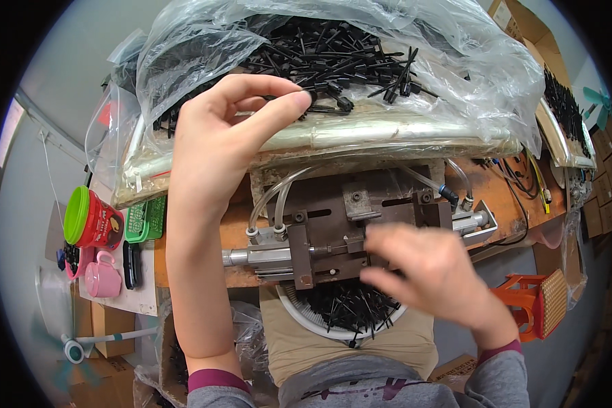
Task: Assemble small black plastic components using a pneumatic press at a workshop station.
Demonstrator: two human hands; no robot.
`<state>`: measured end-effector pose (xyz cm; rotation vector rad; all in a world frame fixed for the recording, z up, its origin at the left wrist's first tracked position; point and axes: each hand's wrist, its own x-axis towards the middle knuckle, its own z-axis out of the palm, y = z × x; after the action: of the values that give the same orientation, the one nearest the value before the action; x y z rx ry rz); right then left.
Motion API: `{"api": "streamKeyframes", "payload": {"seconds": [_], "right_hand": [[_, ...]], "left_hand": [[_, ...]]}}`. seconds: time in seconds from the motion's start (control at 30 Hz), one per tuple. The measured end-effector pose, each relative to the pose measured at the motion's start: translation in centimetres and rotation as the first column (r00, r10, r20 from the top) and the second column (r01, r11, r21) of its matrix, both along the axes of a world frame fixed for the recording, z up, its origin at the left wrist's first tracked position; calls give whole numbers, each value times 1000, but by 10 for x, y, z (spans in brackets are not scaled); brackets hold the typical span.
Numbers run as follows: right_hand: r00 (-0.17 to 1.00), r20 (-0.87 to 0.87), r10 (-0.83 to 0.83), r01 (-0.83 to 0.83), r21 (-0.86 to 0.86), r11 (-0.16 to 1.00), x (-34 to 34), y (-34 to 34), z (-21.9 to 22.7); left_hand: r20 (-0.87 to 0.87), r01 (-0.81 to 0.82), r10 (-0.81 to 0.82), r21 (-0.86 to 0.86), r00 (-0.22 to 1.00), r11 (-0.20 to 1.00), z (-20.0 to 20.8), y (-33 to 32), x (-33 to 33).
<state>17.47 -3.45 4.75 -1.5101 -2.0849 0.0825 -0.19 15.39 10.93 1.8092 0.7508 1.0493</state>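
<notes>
My left hand [228,132] is raised over the front edge of the tray, thumb and forefinger pinched on a small black plastic part whose far end is partly hidden. Beyond the fingertips lies a heap of thin black plastic parts [319,58] on clear plastic sheeting. Smeared by motion, my right hand [421,272] hovers at the middle of a dark metal fixture [319,187] on the bench; whether it holds anything is unclear. Below the fixture, a white basin [289,314] on my lap holds more black parts.
Pneumatic cylinders [272,257] with clear air hoses [282,194] flank the fixture. To the left stand a red tub [105,228], a pink cup [103,277] and a green basket [139,221]. An orange stool [530,306] is at the right. Clear sheeting [483,75] drapes the tray.
</notes>
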Motion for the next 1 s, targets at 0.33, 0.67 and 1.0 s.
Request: {"api": "streamKeyframes", "payload": {"seconds": [0.33, 0.67, 1.0], "right_hand": [[939, 207, -276, 246, 161, 956, 77, 224, 68], [928, 352, -119, 153, -70, 986, 56, 195, 84], [982, -39, -184, 170, -242, 955, 77, 176, 98]], "left_hand": [[-153, 60, 44, 615, 987, 786, -19, -94, -9], [-274, 304, -236, 237, 932, 923, -103, -150, -23], [-529, 282, 67, 550, 846, 786, -111, -150, 0]]}}
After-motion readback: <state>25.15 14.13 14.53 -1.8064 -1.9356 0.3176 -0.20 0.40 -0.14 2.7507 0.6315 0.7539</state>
